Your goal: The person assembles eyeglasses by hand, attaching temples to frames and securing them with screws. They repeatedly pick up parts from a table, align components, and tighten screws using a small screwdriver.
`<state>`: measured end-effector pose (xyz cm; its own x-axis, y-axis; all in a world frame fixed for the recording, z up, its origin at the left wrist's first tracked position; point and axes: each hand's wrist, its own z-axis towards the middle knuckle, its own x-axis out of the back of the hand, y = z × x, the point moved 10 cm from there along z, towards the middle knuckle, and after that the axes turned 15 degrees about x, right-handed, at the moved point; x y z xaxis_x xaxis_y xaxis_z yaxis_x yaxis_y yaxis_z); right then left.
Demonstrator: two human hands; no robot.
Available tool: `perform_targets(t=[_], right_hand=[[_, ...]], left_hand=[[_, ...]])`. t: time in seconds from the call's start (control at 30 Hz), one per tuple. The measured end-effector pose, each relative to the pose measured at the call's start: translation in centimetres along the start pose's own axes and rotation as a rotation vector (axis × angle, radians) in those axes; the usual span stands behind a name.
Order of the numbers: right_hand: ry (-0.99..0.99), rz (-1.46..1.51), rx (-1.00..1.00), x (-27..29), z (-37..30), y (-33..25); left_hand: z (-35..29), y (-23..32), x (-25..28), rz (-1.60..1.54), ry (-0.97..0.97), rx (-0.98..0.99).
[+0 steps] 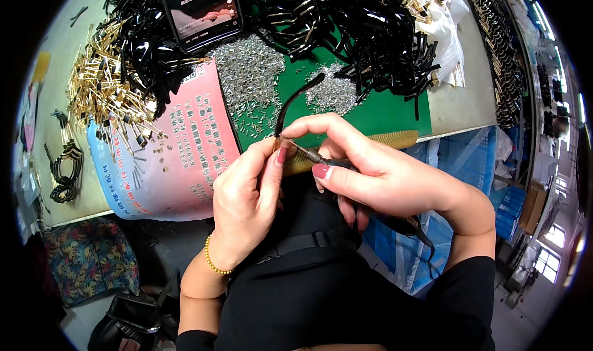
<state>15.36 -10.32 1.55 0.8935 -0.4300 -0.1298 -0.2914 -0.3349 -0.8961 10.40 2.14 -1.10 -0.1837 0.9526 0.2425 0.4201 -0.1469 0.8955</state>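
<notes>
My left hand [244,193] pinches a black eyeglass temple [293,102] between thumb and fingertips. Its dark curved tip points up and away, and its hinge end lies at my fingers. In my right hand [380,172] is a powered screwdriver [314,156], its thin metal shaft reaching toward that hinge end. The driver's dark body and cord [423,236] show below my right wrist. My right forefinger rests beside the left fingertips, at the temple. Whether a screw sits at the bit is too small to tell. Beyond my hands lie a large pile of small silver screws [250,73] and a smaller screw pile [333,93].
A green mat [401,113] covers the bench under heaped black temples [383,48]. Gold metal temple parts [102,88] lie left, beside a pink and blue printed sheet [179,184]. A phone [201,14] stands at the back. Blue plastic-covered stacks [460,165] are at right.
</notes>
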Motion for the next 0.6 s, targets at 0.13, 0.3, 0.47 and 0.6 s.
perform_targets(t=[0.13,0.3,0.47,0.6], right_hand=[[-0.005,0.027,-0.039,0.1,0.0,-0.2],[0.007,0.048,-0.087,0.3,-0.4,-0.1],[0.029,0.319,-0.146,-0.2,-0.9,0.4],[0.050,0.005,-0.125,-0.2,-0.9,-0.2]], left_hand=[[-0.3,0.5,0.0,0.075,0.079,-0.109],[-0.6,1.5,-0.2,0.150,0.145,-0.219],[-2.8,3.4,-0.7,0.507,0.367,-0.646],[-2.9,3.5,-0.2,0.473,0.358,-0.660]])
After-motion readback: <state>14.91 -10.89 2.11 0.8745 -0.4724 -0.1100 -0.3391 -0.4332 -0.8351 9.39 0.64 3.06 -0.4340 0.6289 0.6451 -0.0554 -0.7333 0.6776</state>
